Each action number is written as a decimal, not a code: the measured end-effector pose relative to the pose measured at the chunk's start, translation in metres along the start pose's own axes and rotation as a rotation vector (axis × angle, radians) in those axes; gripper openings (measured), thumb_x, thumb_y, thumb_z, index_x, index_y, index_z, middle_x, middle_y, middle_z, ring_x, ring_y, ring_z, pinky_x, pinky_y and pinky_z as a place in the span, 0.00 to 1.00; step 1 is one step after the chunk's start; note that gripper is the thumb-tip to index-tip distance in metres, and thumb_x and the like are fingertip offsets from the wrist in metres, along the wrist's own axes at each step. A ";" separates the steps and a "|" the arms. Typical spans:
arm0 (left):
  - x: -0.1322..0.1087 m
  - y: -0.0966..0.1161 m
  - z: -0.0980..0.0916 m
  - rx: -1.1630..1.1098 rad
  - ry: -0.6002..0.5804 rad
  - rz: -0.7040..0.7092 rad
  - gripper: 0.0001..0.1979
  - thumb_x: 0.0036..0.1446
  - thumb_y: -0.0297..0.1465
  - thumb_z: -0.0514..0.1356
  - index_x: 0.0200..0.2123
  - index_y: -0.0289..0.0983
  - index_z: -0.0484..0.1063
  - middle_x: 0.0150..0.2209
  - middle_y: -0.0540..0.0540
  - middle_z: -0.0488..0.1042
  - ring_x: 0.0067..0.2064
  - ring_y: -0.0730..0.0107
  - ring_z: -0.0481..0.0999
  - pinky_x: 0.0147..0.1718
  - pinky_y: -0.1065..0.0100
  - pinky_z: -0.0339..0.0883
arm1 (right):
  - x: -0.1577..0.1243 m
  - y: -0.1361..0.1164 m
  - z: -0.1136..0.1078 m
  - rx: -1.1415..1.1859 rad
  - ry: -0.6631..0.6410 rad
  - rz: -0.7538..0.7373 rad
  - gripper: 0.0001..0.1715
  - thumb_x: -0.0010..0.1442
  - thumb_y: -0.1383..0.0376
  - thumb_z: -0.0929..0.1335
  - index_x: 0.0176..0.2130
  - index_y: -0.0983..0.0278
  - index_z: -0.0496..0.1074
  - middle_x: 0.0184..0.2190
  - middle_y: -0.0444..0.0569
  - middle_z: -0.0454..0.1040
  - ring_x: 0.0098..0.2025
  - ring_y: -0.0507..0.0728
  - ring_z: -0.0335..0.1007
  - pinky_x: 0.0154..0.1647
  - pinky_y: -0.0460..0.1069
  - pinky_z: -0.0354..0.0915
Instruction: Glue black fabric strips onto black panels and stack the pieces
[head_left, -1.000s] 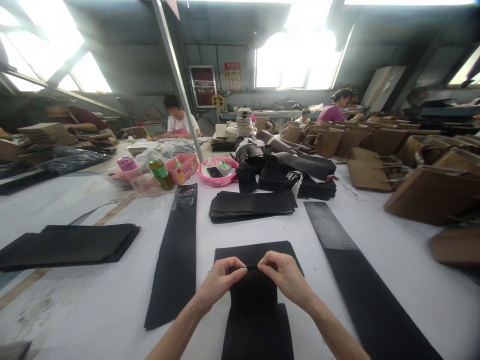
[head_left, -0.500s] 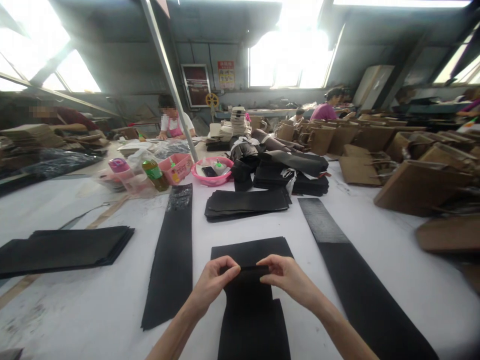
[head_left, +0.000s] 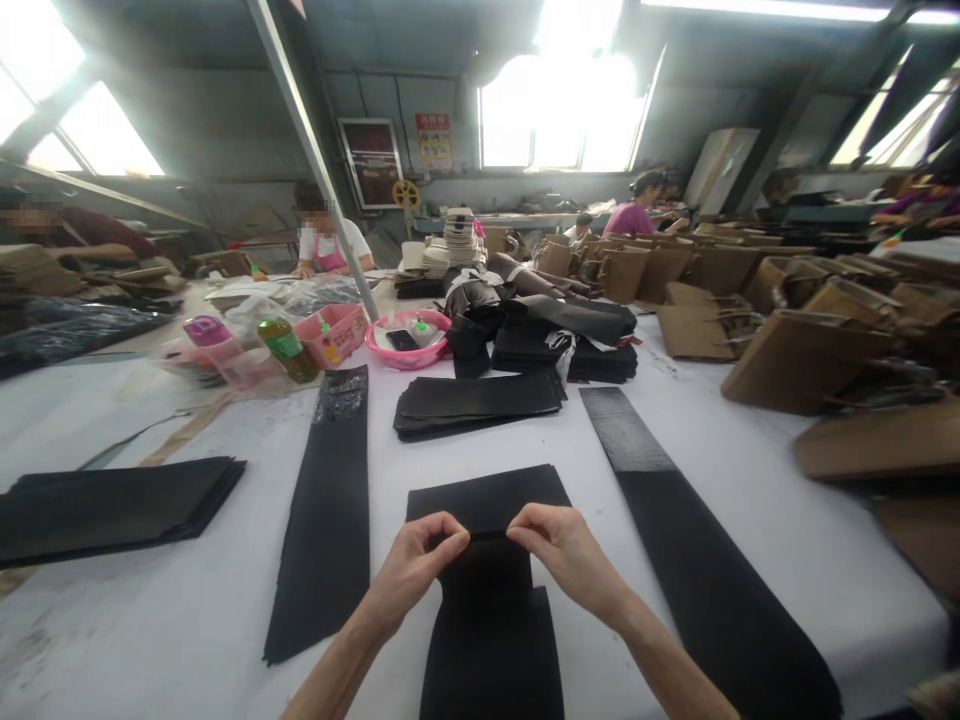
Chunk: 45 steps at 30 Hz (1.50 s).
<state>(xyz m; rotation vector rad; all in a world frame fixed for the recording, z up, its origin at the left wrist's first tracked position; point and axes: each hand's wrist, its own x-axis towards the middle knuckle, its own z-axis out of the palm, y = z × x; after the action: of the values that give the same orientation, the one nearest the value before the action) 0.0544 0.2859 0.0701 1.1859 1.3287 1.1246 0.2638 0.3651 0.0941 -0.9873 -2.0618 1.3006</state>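
Observation:
In front of me lies a long black strip of flat sheet material [head_left: 491,650], with a wider black piece [head_left: 487,490] crosswise beyond it. My left hand [head_left: 424,560] pinches the strip's far edge between thumb and forefinger. A short way to the right, my right hand [head_left: 559,555] holds the same edge in a closed pinch. Between the fingertips the edge runs roughly straight. Whether the strip and the crosswise piece are joined I cannot tell, black against black. Long black strips lie on either side, a left one [head_left: 326,540] and a right one [head_left: 697,560], each with a shiny far end.
Black piles lie beyond my hands [head_left: 480,402] and at far left [head_left: 120,508]. Further back are a pink basin [head_left: 409,352] holding a phone, a pink basket [head_left: 330,335] and a green bottle [head_left: 287,350]. Brown bags [head_left: 795,360] crowd the right. Several people work behind.
My right thumb and forefinger, apart before, have closed on the strip's edge. The left hand keeps its pinch. The whole view has shifted slightly, so things appear further left.

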 end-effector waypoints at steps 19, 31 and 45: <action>-0.013 0.019 0.011 0.433 0.046 0.251 0.11 0.62 0.35 0.57 0.30 0.36 0.72 0.29 0.50 0.72 0.31 0.72 0.69 0.31 0.72 0.59 | -0.004 -0.020 0.011 -0.280 -0.081 -0.076 0.11 0.60 0.64 0.69 0.26 0.61 0.70 0.24 0.38 0.71 0.28 0.50 0.65 0.30 0.45 0.56; -0.021 0.033 -0.006 0.414 -0.082 0.216 0.11 0.63 0.34 0.56 0.32 0.36 0.74 0.28 0.51 0.72 0.31 0.73 0.69 0.31 0.74 0.59 | -0.014 -0.029 -0.006 -0.231 -0.200 -0.082 0.09 0.64 0.67 0.65 0.34 0.59 0.74 0.25 0.38 0.72 0.26 0.49 0.64 0.28 0.45 0.55; -0.016 0.018 -0.021 0.406 -0.024 0.189 0.14 0.64 0.39 0.53 0.36 0.40 0.75 0.34 0.47 0.77 0.36 0.68 0.74 0.36 0.74 0.62 | -0.011 0.005 -0.053 -0.167 -0.076 0.013 0.23 0.61 0.55 0.67 0.54 0.55 0.70 0.50 0.48 0.74 0.53 0.61 0.69 0.54 0.52 0.64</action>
<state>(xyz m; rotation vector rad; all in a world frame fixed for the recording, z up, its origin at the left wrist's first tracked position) 0.0354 0.2708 0.0907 1.6436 1.4940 0.9924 0.3109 0.3865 0.1109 -1.0391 -2.2556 1.2044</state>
